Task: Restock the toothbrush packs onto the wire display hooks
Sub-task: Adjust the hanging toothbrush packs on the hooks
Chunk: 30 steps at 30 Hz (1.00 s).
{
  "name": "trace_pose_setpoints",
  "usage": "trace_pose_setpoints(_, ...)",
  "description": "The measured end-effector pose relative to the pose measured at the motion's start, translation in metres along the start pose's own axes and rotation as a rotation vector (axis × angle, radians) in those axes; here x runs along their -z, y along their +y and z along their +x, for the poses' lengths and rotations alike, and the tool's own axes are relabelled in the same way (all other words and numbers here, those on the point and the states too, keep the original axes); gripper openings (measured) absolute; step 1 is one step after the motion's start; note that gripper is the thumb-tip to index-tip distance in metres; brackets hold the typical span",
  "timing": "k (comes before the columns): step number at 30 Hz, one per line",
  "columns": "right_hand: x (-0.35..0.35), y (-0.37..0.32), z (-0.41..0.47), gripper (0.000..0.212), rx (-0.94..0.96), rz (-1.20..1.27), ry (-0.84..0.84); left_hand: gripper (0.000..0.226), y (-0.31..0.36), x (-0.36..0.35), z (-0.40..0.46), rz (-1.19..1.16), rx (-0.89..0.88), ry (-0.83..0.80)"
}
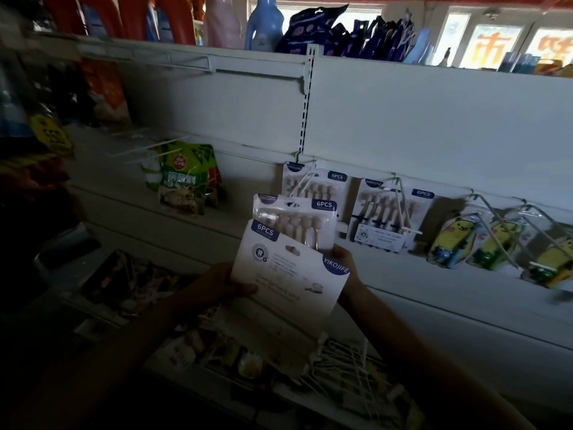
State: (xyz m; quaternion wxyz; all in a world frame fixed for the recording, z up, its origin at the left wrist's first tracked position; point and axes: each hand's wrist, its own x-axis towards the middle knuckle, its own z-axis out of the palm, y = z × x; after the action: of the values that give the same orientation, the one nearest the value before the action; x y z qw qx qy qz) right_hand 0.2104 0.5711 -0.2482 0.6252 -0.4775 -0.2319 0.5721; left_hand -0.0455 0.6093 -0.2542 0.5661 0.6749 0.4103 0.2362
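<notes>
I hold two white toothbrush packs in front of the shelf wall. The front pack (288,280) shows its printed back, and my left hand (217,285) grips its left edge with the thumb on the card. Behind it stands a second pack (294,218) with its brush heads showing; my right hand (344,262) holds its lower right side, mostly hidden by the packs. Two more toothbrush packs hang on wire hooks: one (313,187) just behind my packs and one (381,212) to its right. A bare wire hook (305,186) sticks out over the left hanging pack.
Yellow children's toothbrush packs (455,243) hang on hooks to the right. Green packets (186,181) hang at the left, with bare wire hooks (148,148) beside them. Bottles (263,23) and dark bags line the top shelf. Loose wire hooks (344,364) and packets lie below my hands.
</notes>
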Motion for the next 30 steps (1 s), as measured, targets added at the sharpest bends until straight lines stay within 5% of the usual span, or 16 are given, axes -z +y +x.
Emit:
trace_pose_setpoints(7,0.001,0.005,0.014,0.014,0.176,-0.198,0.003,0.035,-0.005,0.008,0.007,0.032,0.004,-0.030)
trace_pose_setpoints(13,0.008,-0.008,0.062,0.006,0.176,-0.495,0.132,0.085,-0.006,0.010,0.032,0.021,0.003,-0.065)
trace_pose_setpoints(22,0.022,-0.024,0.143,0.009,0.253,-0.424,0.179,0.059,0.004,-0.005,0.085,0.008,0.070,-0.086)
trace_pose_setpoints(25,0.027,-0.027,0.165,0.012,0.259,-0.424,0.190,0.077,0.003,-0.010,0.096,-0.015,0.068,-0.079)
trace_pose_setpoints(30,0.031,-0.028,0.184,0.011,0.263,-0.435,0.224,0.055,0.005,-0.014,0.106,-0.012,0.078,-0.059)
